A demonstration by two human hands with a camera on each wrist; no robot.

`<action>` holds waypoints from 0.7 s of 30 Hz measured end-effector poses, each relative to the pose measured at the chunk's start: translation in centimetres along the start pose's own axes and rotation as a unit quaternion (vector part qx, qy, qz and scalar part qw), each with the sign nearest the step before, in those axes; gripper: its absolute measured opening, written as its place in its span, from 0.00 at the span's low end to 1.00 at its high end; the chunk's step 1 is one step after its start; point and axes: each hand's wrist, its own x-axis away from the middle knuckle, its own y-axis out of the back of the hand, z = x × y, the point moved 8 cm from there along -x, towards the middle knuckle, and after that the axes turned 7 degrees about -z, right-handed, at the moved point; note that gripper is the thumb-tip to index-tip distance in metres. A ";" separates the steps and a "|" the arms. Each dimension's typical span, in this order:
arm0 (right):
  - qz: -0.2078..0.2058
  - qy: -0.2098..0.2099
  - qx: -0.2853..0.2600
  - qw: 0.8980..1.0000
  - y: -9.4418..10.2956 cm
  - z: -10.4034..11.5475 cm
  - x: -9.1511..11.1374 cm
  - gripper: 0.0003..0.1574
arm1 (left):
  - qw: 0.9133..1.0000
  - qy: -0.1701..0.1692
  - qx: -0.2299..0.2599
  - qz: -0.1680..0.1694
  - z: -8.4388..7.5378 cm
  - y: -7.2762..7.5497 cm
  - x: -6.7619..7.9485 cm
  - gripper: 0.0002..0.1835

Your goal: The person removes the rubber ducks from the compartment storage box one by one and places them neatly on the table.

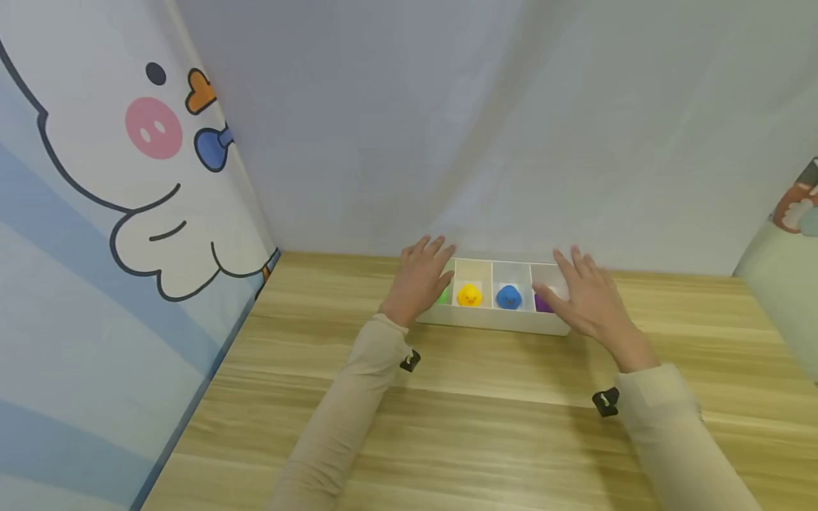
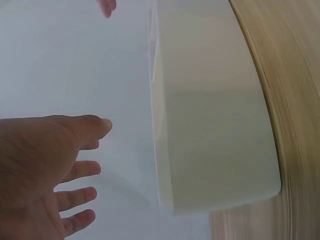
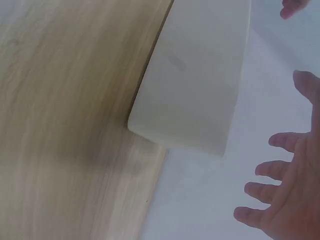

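Note:
A white divided box (image 1: 492, 319) stands near the table's back edge. Its compartments hold a green thing (image 1: 444, 295), a yellow rubber duck (image 1: 469, 295), a blue rubber duck (image 1: 509, 297) and a purple thing (image 1: 542, 304), partly hidden by the hands. Over the box's left end my left hand (image 1: 422, 278) spreads its fingers and holds nothing. My right hand (image 1: 589, 298) hovers at the right end, fingers apart, thumb across the purple compartment. Both wrist views show the box's plain wall (image 2: 215, 125) with a gap between it and the fingers (image 3: 272, 170).
The wood-grain table (image 1: 486, 419) runs back to a pale grey curtain (image 1: 396, 142). At the left hangs a cloth (image 1: 83, 177) printed with a white cartoon animal. Small black clips (image 1: 410, 360) sit at both wrists. A light green surface borders the table on the right.

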 end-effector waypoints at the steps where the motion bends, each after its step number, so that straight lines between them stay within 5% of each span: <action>1: 0.003 -0.001 -0.003 1.000 0.0 -0.2 0.1 0.57 | 1.000 0.003 0.005 0.002 0.2 0.0 0.0 0.29; 12: 0.037 -0.019 -0.030 0.999 -1.2 -2.1 1.3 0.63 | 0.999 0.011 0.031 -0.002 2.1 -0.3 0.8 0.18; 21: 0.004 0.007 -0.089 0.996 -2.2 -3.0 1.6 0.53 | 0.998 0.017 0.054 0.027 3.0 -2.0 1.1 0.15</action>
